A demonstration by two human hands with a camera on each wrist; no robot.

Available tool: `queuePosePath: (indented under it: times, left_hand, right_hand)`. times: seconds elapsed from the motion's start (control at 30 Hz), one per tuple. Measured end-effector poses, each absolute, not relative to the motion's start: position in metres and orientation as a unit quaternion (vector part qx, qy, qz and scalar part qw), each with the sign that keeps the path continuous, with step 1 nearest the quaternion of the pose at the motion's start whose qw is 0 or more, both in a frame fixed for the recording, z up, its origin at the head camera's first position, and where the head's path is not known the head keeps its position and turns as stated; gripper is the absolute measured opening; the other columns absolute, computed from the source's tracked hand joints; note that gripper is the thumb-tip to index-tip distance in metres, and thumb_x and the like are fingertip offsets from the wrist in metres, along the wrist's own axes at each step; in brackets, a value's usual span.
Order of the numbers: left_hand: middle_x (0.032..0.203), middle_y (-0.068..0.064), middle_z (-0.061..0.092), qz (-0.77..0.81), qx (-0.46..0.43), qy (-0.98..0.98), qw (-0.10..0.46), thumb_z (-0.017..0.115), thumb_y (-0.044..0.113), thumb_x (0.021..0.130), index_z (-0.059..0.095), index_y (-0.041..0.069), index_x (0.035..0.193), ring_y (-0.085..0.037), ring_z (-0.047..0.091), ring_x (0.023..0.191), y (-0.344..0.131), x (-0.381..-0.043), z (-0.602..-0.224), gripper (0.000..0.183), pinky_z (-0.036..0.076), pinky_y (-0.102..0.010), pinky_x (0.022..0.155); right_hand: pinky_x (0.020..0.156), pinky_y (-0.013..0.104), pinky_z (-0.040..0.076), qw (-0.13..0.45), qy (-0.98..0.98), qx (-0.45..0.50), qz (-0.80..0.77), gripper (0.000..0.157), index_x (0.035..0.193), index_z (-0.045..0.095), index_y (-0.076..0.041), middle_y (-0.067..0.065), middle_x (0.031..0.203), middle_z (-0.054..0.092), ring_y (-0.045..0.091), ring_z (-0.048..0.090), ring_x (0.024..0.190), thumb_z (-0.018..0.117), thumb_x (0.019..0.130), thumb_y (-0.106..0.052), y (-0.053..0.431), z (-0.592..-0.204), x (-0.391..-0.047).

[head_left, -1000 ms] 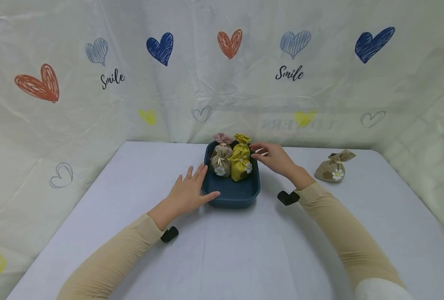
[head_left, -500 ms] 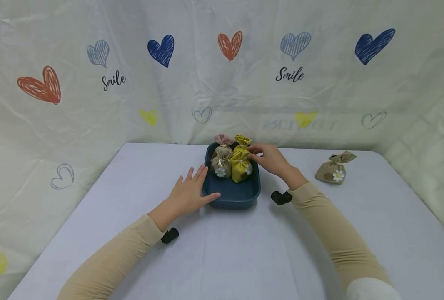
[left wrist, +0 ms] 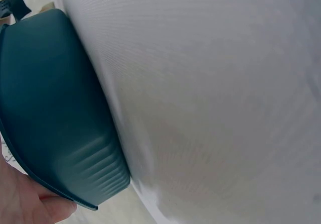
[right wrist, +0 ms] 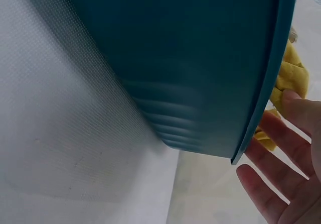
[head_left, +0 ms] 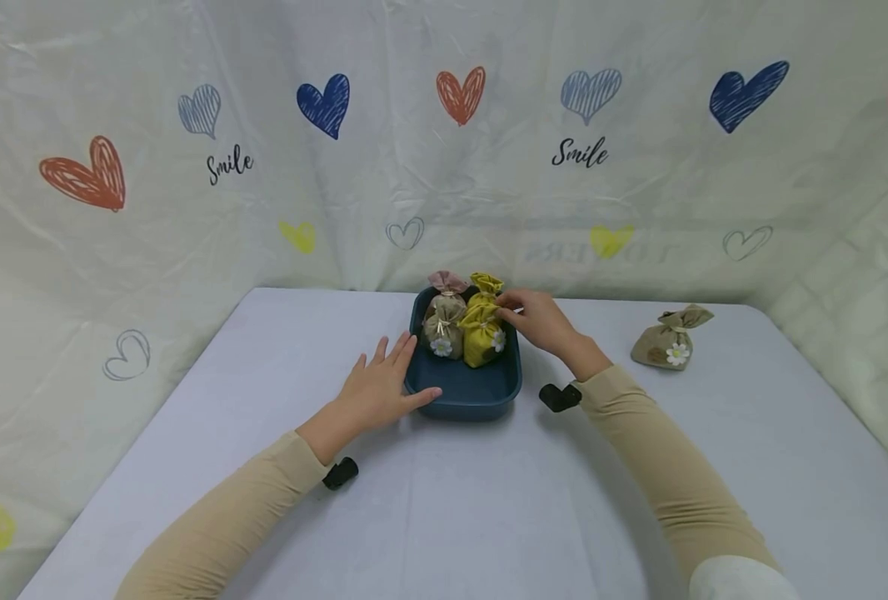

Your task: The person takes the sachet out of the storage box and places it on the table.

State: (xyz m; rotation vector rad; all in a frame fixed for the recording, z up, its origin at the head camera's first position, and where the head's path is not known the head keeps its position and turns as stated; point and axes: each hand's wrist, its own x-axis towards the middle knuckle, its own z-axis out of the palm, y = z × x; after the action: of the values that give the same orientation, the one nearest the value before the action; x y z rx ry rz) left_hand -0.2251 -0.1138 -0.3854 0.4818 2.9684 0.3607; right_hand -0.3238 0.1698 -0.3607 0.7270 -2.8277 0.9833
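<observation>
Steadying the blue tray (head_left: 462,385) at its left rim on the white surface (head_left: 489,500) with the left hand (head_left: 372,387), fingers spread and almost straight, gripping nothing. Bare in the tray's near part. Just beyond, inside the tray, holding a front beige pouch (head_left: 444,333) and, right beside it, a front yellow pouch (head_left: 480,343). Well apart to the right, outside the tray, resting on the surface: a loose beige pouch (head_left: 661,346). Over the tray's right rim, touching yellow cloth with the right hand (head_left: 540,321), thumb and fingertips slightly parted; whether pinching or only pressing, impossible to tell. Probably settling pouches into place; next calling for light fingertips and a steadied rim. Farthest in, partly hidden: a pink-topped pouch (head_left: 446,281) and a rear yellow pouch (head_left: 486,284).
</observation>
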Motion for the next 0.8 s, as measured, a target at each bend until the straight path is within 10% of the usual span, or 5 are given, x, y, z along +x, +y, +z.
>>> queuePosePath:
  times: [0.8]
  left_hand:
    - [0.171, -0.007, 0.010, 0.117, 0.162, 0.979, 0.051, 0.048, 0.074, 0.096, 0.013, 0.010, 0.166, -0.040, 0.009, 0.155, -0.113, -0.223, -0.384, 0.101, 0.016, -0.066, 0.118]
  right_hand:
    - [0.068, 0.043, 0.046, 0.044, -0.901, 0.284, 0.325, 0.018, 0.120, 0.048, -0.002, 0.020, 0.099, 0.067, 0.028, 0.058, 0.073, 0.042, 0.113, -0.017, 0.164, -0.350, -0.316]
